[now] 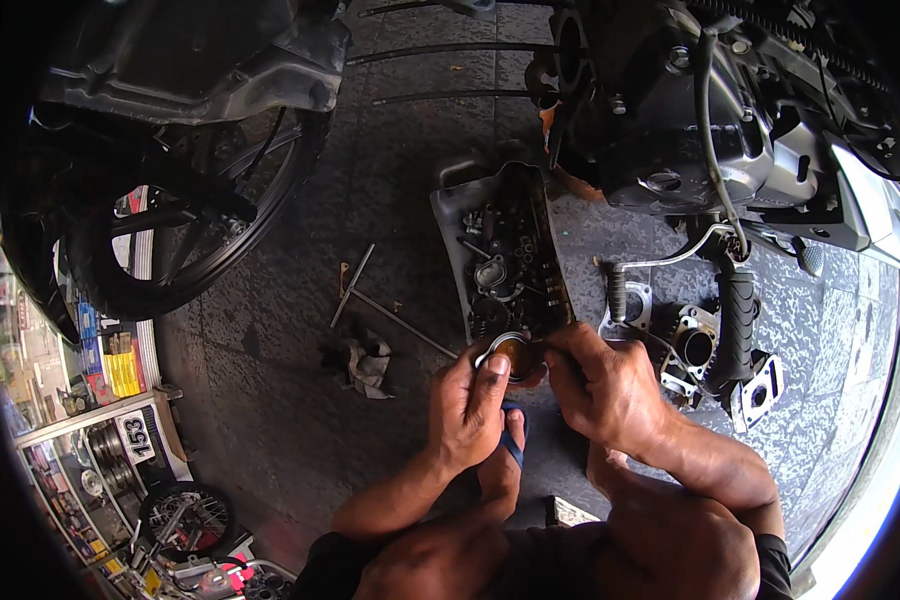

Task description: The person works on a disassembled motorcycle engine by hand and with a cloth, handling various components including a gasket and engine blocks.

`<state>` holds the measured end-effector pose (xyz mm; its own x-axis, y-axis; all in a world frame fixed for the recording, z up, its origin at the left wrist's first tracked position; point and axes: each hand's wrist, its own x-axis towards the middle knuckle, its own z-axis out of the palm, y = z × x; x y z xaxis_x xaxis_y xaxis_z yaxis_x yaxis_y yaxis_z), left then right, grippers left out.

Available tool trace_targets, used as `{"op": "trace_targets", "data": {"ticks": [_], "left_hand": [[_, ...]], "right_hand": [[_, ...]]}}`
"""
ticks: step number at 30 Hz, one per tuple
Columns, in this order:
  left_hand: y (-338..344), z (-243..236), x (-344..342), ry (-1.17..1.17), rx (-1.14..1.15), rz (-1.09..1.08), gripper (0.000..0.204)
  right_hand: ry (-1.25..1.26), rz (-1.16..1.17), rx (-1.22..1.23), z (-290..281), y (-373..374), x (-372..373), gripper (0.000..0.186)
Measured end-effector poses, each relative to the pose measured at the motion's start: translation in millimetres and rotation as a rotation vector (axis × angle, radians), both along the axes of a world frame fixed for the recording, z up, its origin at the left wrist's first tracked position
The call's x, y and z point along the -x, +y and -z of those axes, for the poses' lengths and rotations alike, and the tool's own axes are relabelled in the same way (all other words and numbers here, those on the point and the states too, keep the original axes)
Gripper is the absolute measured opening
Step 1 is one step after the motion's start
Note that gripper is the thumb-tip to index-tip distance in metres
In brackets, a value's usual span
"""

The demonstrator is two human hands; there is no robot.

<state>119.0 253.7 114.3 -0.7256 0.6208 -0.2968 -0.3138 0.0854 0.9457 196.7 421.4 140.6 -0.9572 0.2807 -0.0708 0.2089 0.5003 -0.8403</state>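
My left hand is closed around a round metal part that looks like a piston, with a silvery rim and a brownish face. The thumb presses on its near edge. On its right side, my right hand has thumb and fingers pinched together close to the rim; whatever lies between them is too small to make out. Just beyond both hands sits a metal tray holding dark, oily engine parts. A T-handle wrench lies on the floor left of the tray, its shaft pointing toward my left hand.
A crumpled rag lies left of my hands. To the right are an engine cylinder, a gasket and a black rubber grip. A motorcycle engine overhangs at upper right, a wheel at upper left. Shelves stand far left.
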Motion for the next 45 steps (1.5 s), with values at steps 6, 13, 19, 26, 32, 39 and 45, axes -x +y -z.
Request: {"op": "trace_targets", "data": {"ticks": [6, 13, 19, 26, 32, 39, 45], "left_hand": [[2.6, -11.5, -1.5, 0.488, 0.155, 0.063, 0.03], [2.3, -13.3, 2.0, 0.508, 0.156, 0.138, 0.029], [-1.7, -10.7, 7.2, 0.365, 0.089, 0.139, 0.028], [-6.8, -9.2, 9.0, 0.001, -0.059, 0.117, 0.03], [-4.5, -11.6, 7.9, 0.269, 0.094, 0.146, 0.027], [-10.5, -13.0, 9.7, 0.187, 0.08, 0.129, 0.028], [-12.9, -3.9, 15.8, -0.274, -0.114, 0.118, 0.033]], "right_hand": [[0.075, -0.134, -0.282, -15.1, -0.3, 1.4, 0.02], [-0.013, -0.165, -0.16, -18.2, 7.6, 1.0, 0.02], [-0.017, -0.141, 0.14, -13.1, 20.6, 4.6, 0.011], [-0.122, -0.166, 0.432, -12.3, 26.8, 8.3, 0.009], [-0.112, -0.178, -0.072, -17.2, 7.3, -2.7, 0.015], [-0.042, -0.102, 0.113, -12.5, 11.5, 1.7, 0.017], [0.017, -0.189, 0.24, -4.2, 18.6, 3.6, 0.015]]}}
